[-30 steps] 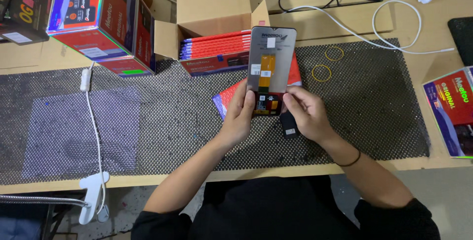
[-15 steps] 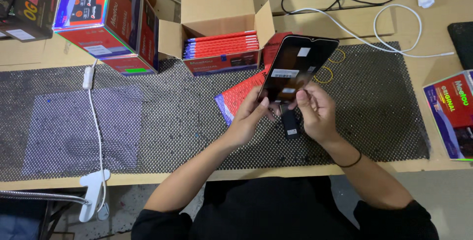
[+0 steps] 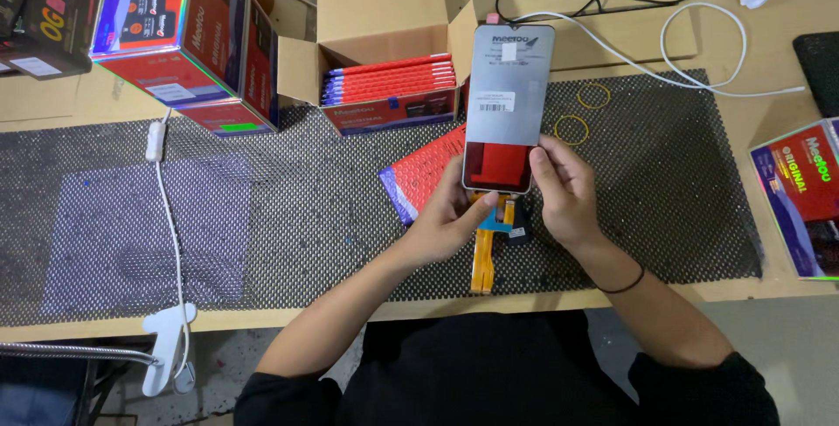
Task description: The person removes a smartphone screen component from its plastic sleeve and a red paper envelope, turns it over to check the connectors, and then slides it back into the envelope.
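My left hand [image 3: 450,221] and right hand [image 3: 564,194] pinch the lower edge of a flat, glossy grey phone display panel [image 3: 507,103], upright over the black rubbery mesh mat [image 3: 306,207]; fingers narrow, clamped on its rim. An orange ribbon flex cable [image 3: 482,256] dangles at 6 o'clock. At 10 o'clock, an open brown cardboard carton [image 3: 384,15] packed with slim red boxes.
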